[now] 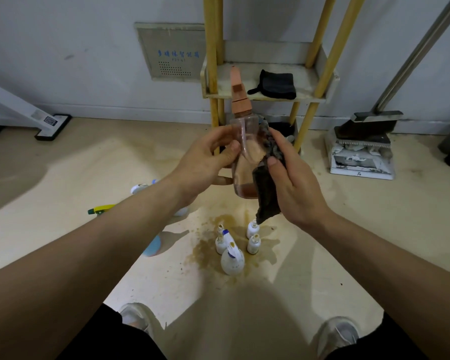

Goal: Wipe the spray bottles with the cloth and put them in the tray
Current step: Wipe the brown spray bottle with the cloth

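Two light shoes (134,317) are seen at the bottom edge, with black shorts on either side.

Just ahead, a group of white bottles (232,259) is stood upright on the floor (322,255): one larger spray bottle in front, three small ones behind it. All are set in a brown stain (205,252). Further left, a yellow-green spray nozzle (102,209) and a blue-and-white bottle (140,188) are partly hidden by the left forearm.

The clear spray bottle (246,157) with an orange-brown trigger head is held in the air between both hands, roughly upright, above the floor group and in front of the rack, not in the tray. A little reddish-brown liquid is seen at its base.
- Left hand (205,162): fingers are wrapped round the bottle body, thumb laid across the front.
- Right hand (294,183): the dark cloth (265,193) is pinched under the thumb and pressed to the bottle's right side; a loose tail of it hangs below.

Behind, a yellow-post rack (212,61) is placed against the wall. Its pale tray (307,79) carries a folded black cloth (277,84). A grey wall panel (172,51) is mounted left of the rack. A dustpan (361,157) and broom (369,126) are parked to the right, a white stand (24,110) to the far left.
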`<state>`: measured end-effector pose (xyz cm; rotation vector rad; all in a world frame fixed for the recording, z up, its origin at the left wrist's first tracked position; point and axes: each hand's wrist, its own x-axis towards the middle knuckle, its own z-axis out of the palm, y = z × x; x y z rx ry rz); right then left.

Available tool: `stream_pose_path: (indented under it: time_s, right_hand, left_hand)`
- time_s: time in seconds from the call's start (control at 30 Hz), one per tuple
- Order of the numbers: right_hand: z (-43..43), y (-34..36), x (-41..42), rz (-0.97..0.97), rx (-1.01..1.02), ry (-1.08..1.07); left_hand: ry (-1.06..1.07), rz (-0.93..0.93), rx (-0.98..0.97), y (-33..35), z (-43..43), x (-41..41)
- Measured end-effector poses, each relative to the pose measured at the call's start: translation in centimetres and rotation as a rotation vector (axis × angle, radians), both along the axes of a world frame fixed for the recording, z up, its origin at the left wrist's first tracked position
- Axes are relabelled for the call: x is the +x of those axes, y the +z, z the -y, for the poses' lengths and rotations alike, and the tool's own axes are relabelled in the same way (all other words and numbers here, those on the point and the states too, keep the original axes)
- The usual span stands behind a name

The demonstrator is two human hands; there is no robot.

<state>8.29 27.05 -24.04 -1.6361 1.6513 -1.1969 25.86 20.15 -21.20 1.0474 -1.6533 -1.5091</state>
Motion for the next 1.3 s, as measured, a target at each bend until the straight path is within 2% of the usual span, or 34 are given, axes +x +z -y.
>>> stream_pose_path:
  time_s: [0.17, 0.47, 0.63, 0.83, 1.03, 1.3]
  right_hand:
    - [-0.3, 0.6, 0.5, 0.151, 0.012, 0.049]
    - [-0.2, 1.1, 0.5, 0.104, 0.009, 0.044]
    - [0.0, 1.3, 0.7, 0.075, -0.027, 0.047]
    - [0.2, 1.2, 0.7, -0.053, -0.029, 0.04]
    - [0.1, 1.5, 1.0, -0.254, -0.134, 0.056]
    - [-1.3, 0.6, 1.0, -0.33, -0.141, 0.092]
  left_hand:
    - [-0.095, -0.015, 0.002, 0.1, 0.4, 0.2]
    - [-0.148, -0.026, 0.086, 0.0, 0.8, 0.2]
    - [-0.177, -0.113, 0.155, -0.1, 0.6, -0.3]
    - [-0.161, -0.151, 0.208, -0.5, 0.4, -0.6]
    - [-0.076, -0.149, 0.237, -0.8, 0.1, -1.2]
    - [0.061, -0.135, 0.255, -0.4, 0.2, -1.4]
